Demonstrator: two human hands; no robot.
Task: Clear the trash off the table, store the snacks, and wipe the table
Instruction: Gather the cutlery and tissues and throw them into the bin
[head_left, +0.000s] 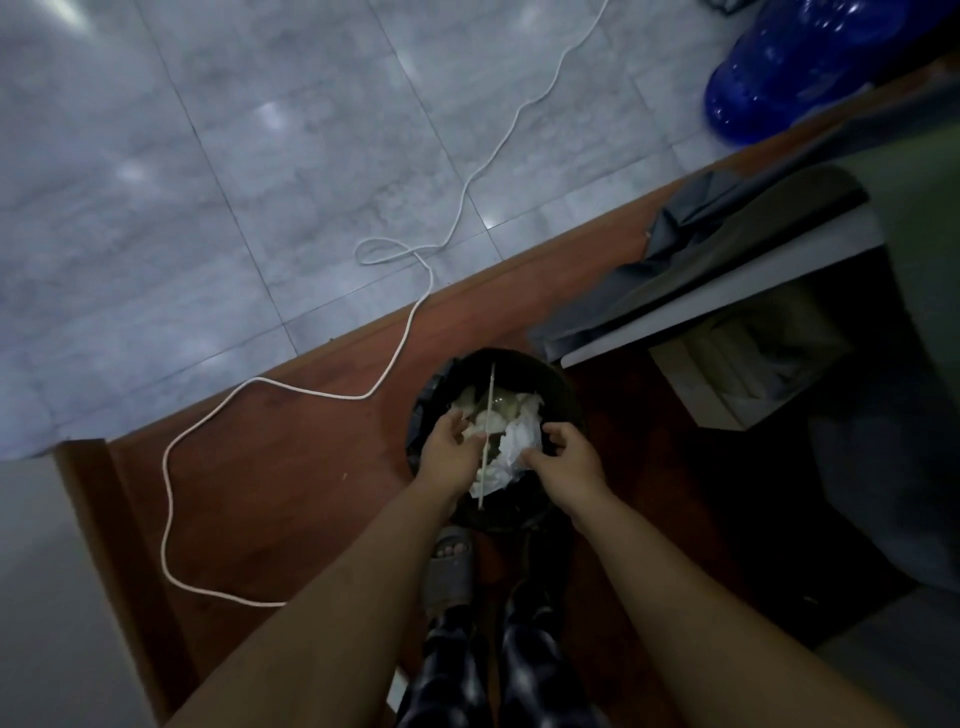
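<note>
A round black trash bin (558, 387) with a dark liner stands on the reddish-brown floor below me. It holds crumpled white tissues (519, 441) and pale scraps. A thin light stick (491, 395) lies across the trash, from the far rim toward me. My left hand (449, 452) hovers over the bin's left side, fingers spread, close to the stick. My right hand (569, 457) is over the right side, its fingers loosely curved beside the tissue. Neither hand visibly grips anything.
A white cable (291, 387) loops over the brown floor and onto the grey tiles. A blue water jug (779, 78) stands at the top right. A grey cloth (670, 260) hangs off a table edge (727, 296) to the right. My slippered foot (449, 566) is just behind the bin.
</note>
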